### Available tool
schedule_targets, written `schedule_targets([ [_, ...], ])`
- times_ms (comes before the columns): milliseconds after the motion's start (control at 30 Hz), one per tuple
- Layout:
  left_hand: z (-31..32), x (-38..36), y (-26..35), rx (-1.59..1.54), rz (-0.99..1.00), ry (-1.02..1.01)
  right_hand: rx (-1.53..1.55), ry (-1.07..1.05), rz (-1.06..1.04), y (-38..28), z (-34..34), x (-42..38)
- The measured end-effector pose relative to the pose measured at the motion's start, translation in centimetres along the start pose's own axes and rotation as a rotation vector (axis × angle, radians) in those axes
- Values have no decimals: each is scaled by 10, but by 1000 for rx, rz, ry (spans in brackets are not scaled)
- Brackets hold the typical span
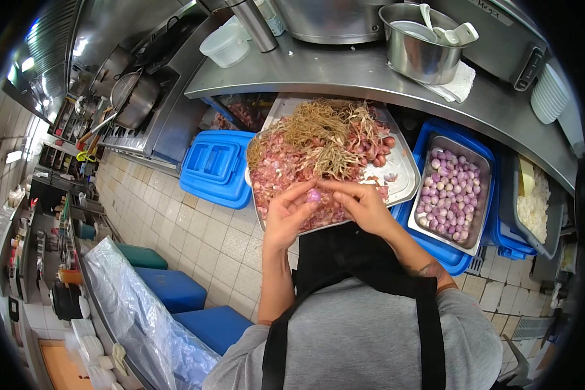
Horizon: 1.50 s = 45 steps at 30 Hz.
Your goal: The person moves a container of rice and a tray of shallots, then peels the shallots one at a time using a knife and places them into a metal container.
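My left hand holds a small peeled purple shallot between thumb and fingers, above the near part of a metal tray. My right hand is beside it, its fingertips meeting the left ones just above the shallot; whether they grip anything is too small to tell. Beneath both hands, reddish skins cover much of the tray. Dry roots and stalks are heaped at its far side, with unpeeled shallots at the right of the heap. Peeled shallots fill a steel pan to the right.
A blue lid lies left of the tray. Behind runs a steel counter with a steel pot and a plastic tub. Far right, a bin holds white pieces. Blue bins stand at lower left.
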<state>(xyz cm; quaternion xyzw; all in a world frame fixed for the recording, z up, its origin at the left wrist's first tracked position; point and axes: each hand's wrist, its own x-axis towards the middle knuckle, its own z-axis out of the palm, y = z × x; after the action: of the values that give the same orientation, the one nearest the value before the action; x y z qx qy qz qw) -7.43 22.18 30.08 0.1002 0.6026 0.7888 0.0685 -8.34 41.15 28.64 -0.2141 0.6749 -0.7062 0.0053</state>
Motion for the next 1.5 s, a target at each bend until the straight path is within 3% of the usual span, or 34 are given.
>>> schedule_targets([
  [67,2,0,1,23,-10,1,135,22,269,-4,-8,2],
  [267,14,11,-16,98,-8,40,-381,211,-19,57,-16,-2],
  [400,62,39,-39,108,-184,-137,-674,206,209,77,-21,-14],
  [433,85,49,-49,180,-46,-172,-620,274,102,90,-21,-19],
  [500,126,65,-65,251,-53,-277,-504,387,-137,107,-23,-26],
  [600,169,82,-85,288,-149,-378,-460,429,-225,116,-25,-33],
  [633,177,85,-88,287,-197,-404,-451,429,-214,117,-27,-32],
  [733,180,81,-85,105,-5,-400,-406,411,-85,107,-42,-36],
  [833,151,72,-73,18,35,-202,-242,414,117,91,-66,-38],
  [867,137,68,-68,-9,46,-120,-262,623,12,89,-64,-30],
  [933,111,65,-61,33,23,-63,327,398,242,58,-76,-37],
  [1033,85,59,-57,90,31,-20,331,208,125,27,-70,-36],
  [1133,85,55,-51,4,-2,-44,291,152,104,14,-62,-35],
  [1367,78,52,-56,-46,-74,-135,350,184,169,16,-72,-34],
  [1500,87,50,-53,20,-46,-44,314,324,149,37,-82,-33],
])
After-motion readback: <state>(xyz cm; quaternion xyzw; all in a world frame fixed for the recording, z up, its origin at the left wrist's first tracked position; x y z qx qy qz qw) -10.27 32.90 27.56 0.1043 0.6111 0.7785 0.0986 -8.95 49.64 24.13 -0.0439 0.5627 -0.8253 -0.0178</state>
